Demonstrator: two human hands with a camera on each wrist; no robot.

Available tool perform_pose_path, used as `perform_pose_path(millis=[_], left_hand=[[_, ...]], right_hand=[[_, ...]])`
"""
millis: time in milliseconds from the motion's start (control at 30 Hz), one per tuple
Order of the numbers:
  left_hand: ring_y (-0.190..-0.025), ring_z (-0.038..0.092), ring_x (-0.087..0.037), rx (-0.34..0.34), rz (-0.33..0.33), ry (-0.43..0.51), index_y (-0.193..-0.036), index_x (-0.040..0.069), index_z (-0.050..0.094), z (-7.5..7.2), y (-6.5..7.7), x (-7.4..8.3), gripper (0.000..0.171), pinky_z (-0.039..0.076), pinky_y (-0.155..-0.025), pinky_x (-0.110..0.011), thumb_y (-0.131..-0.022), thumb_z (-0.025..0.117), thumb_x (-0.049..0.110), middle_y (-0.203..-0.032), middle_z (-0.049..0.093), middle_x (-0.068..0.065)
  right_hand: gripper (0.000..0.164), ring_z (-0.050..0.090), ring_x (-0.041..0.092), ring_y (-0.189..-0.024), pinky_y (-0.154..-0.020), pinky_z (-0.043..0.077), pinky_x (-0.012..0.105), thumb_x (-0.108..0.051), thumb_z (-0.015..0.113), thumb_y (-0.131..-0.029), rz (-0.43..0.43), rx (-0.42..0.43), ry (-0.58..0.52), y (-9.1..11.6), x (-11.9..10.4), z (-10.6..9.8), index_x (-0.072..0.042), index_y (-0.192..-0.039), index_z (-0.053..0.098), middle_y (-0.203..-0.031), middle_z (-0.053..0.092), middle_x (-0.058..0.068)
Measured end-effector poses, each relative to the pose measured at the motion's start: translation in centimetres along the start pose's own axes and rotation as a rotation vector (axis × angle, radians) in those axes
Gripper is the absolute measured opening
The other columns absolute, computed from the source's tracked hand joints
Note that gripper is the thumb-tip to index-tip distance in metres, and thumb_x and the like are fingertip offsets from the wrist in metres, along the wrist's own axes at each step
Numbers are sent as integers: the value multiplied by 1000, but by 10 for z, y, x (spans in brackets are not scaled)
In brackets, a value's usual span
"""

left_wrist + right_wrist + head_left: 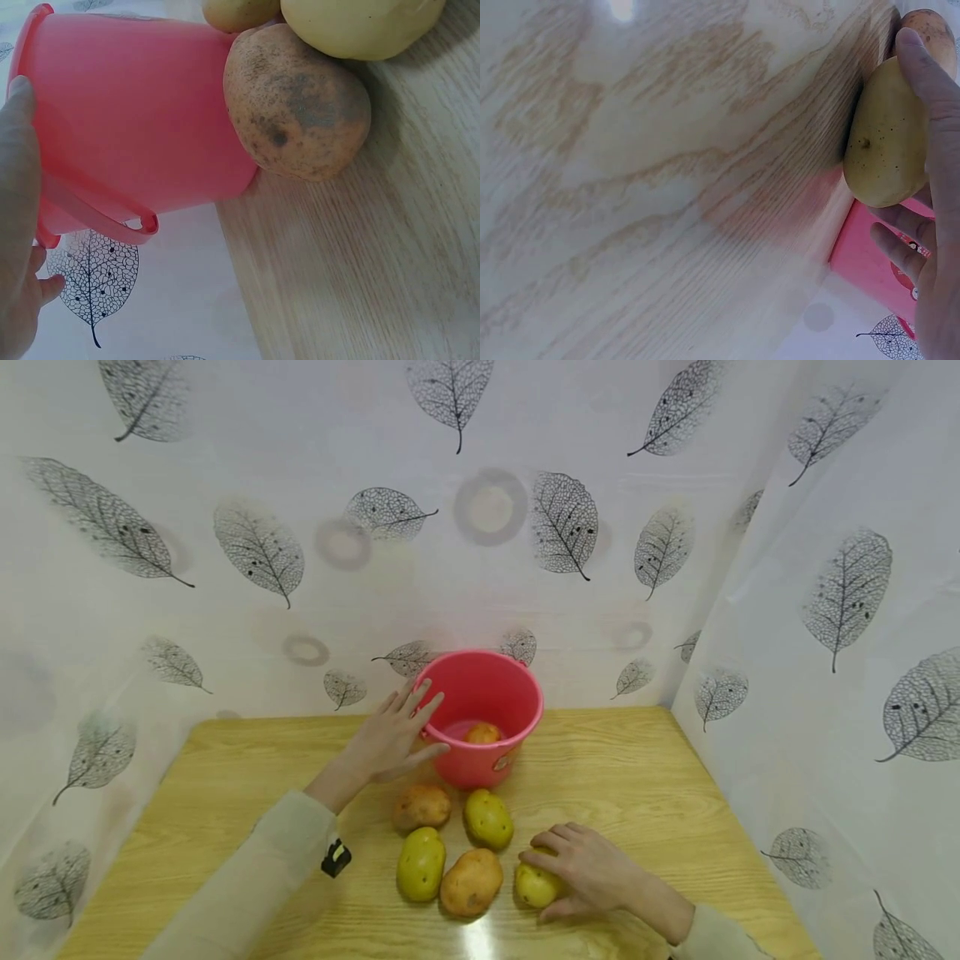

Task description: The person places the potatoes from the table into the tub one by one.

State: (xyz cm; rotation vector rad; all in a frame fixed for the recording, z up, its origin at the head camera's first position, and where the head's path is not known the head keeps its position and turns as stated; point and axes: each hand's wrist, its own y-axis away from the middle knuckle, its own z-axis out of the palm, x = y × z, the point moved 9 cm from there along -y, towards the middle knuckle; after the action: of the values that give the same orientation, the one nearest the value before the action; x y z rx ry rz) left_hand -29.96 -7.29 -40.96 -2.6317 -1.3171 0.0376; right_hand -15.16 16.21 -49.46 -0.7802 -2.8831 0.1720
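Note:
A pink bucket (461, 768) stands at the back middle of the table, with an orange-brown potato (482, 733) inside at the bottom. My left hand (390, 739) is at the bucket's left rim, fingers spread and straight; the left wrist view shows its thumb (21, 97) against the rim. To the right of the other potatoes, my right hand (592, 872) grips a yellow potato (536, 885), thumb on one side and fingers on the other. In the right wrist view this potato (885, 139) sits low by the tabletop.
In front of the bucket lie two brown potatoes (422, 807) and two yellow-green potatoes (421, 864). The bucket's handle (105, 217) hangs down its side. A leaf-patterned sheet (480, 585) encloses the back and sides of the wooden table (615, 777).

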Motion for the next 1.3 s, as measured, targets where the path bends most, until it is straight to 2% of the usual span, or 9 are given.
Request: perform_pose_path(millis=[367,567,667,1067,1300], left_hand=[[-163,20,-48,3,-6,6,-166,6,30,-2,2,-1,86,27,-132,-60,-103,54,59,-175,24,-22],[-164,17,-47,4,-1,-2,-167,8,29,-1,1,-2,87,26,-132,-60,-105,46,66,-176,22,-22],[-164,16,-46,2,0,3,-167,7,29,-1,1,-2,87,26,-132,-60,-104,48,64,-176,22,-21],[-164,17,-45,-2,-3,-7,-167,8,28,1,1,-2,87,27,-132,-60,-104,52,62,-175,24,-21],[-164,18,-45,-7,-9,-3,-167,8,28,2,0,-2,87,28,-132,-59,-104,50,64,-176,24,-19]], right_hand=[[83,69,16,-111,-96,61,41,-85,65,-80,5,-10,-34,-2,2,6,-27,-140,64,-127,71,-4],[82,69,14,-108,-95,61,38,-85,68,-78,-5,6,-13,-4,2,5,-28,-137,65,-122,71,-5],[82,69,14,-107,-95,61,39,-85,68,-78,-2,9,4,-5,4,3,-28,-137,66,-121,71,-5],[85,70,19,-107,-93,62,41,-77,80,-73,8,40,63,-16,14,-20,-25,-138,65,-125,72,0],[88,71,19,-104,-91,63,38,-73,87,-68,-14,112,94,-23,20,-37,-24,-138,65,-124,73,2]])
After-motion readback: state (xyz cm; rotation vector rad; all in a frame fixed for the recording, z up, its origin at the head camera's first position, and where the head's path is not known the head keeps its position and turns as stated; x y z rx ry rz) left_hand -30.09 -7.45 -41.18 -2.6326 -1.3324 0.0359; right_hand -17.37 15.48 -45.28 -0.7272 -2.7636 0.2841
